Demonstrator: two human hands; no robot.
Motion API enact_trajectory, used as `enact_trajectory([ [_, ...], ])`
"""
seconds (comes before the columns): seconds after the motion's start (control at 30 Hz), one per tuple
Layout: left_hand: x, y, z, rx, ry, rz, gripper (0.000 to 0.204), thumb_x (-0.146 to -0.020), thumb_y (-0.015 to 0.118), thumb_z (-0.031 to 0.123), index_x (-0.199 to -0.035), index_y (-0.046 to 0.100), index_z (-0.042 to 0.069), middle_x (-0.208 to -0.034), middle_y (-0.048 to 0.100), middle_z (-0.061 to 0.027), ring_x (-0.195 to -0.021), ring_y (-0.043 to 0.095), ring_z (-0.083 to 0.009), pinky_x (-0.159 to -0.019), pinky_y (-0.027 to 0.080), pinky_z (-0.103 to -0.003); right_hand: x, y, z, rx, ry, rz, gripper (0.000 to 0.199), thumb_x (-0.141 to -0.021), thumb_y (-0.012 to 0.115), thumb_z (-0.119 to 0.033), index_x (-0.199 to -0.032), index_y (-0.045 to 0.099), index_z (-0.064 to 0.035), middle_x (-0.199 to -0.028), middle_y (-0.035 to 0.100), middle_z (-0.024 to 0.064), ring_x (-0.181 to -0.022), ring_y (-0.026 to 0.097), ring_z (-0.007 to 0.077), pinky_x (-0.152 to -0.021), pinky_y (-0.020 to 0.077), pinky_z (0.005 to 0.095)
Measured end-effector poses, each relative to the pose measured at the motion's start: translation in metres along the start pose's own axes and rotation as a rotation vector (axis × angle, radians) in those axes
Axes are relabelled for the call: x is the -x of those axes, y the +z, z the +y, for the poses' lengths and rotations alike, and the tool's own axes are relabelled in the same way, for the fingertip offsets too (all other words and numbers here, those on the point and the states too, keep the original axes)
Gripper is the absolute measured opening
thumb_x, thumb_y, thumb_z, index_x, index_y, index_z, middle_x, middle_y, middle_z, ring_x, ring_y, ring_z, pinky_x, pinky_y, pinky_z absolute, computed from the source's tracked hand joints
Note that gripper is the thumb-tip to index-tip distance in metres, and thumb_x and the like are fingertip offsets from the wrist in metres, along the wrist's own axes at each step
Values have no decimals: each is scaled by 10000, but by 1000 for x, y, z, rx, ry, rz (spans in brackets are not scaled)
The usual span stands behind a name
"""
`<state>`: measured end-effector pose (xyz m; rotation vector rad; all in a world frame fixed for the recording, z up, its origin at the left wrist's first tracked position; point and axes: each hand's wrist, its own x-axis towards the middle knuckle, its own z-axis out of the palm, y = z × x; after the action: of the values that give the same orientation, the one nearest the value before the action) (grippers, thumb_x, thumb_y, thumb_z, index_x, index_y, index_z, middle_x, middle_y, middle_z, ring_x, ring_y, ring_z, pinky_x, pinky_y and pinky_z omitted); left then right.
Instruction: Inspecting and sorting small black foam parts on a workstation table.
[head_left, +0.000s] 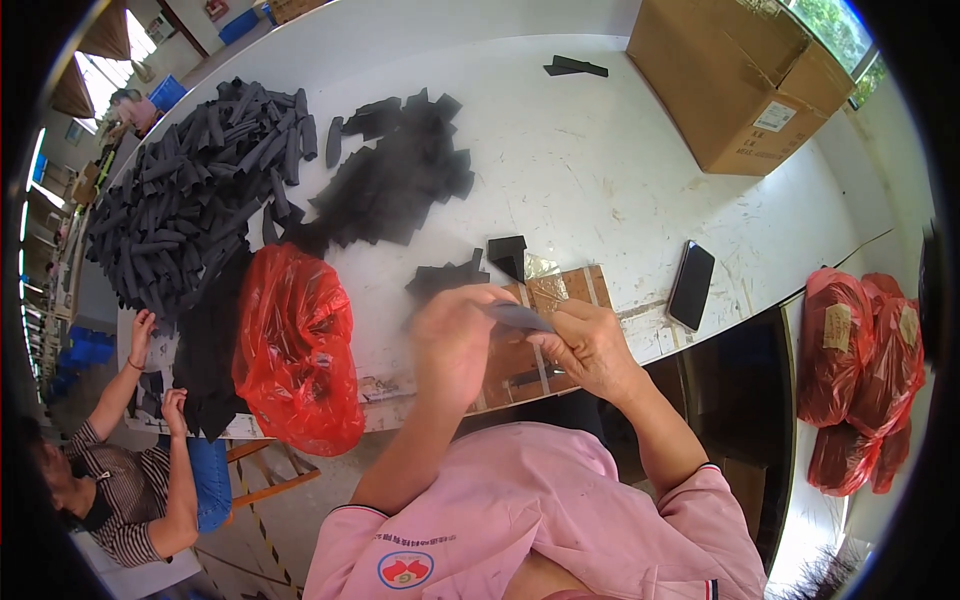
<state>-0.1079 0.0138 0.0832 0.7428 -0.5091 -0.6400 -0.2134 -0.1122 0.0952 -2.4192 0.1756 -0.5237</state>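
Note:
A dark grey strip of thin, fabric-like material (518,317) is stretched between my two hands above the near edge of the white table. My right hand (590,345) pinches its right end between thumb and bent fingers. At the strip's other end, my left hand (455,330) is smeared by motion, its fingers closed at the strip. Below my hands lies a brown board (498,372) with clear tape across it. Just beyond them are a small black folded piece (507,256) and a few flat dark pieces (445,277).
A heap of rolled grey pieces (200,190) and a flat dark pile (395,180) cover the left. A red plastic bag (295,350) sits nearer. At right are a phone (691,285), a cardboard box (735,90) and red bags (860,350). A co-worker (130,490) handles dark pieces.

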Motion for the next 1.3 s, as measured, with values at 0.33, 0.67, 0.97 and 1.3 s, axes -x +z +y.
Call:
enact_trajectory([
  [0.33,-3,-1,12,-391,-138,-47,98,-793,537,3,-875,569,-40,-874,583,-90,-821,541,-132,-757,420,-249,9,29,11,25,22,6,289,-716,636,-219,-596,451,-32,-581,476,87,-541,516,269,-464,416,362],
  [0.67,-40,-22,-26,-558,-147,95,132,-844,510,74,-905,576,-22,-804,585,-93,-720,526,-109,-673,420,-224,3,-4,10,-107,79,-73,175,-704,618,-91,-613,495,-6,-610,498,123,-526,502,278,-463,401,353],
  [0.97,-131,-86,-130,-1824,-216,-104,202,-676,544,38,-872,584,15,-970,530,-178,-931,494,-314,-783,420,-385,97,-17,30,-335,810,416,375,-863,435,-206,-545,479,-13,-443,469,22,-389,420,75,-375,308,230],
  [1.3,-93,-64,-45,-1169,68,141,142,-748,543,-7,-858,454,-14,-762,582,-155,-743,585,-283,-601,442,-316,297,60,161,373,953,-224,318,-781,579,-308,-891,610,-11,-755,597,168,-666,565,342,-604,451,417],
])
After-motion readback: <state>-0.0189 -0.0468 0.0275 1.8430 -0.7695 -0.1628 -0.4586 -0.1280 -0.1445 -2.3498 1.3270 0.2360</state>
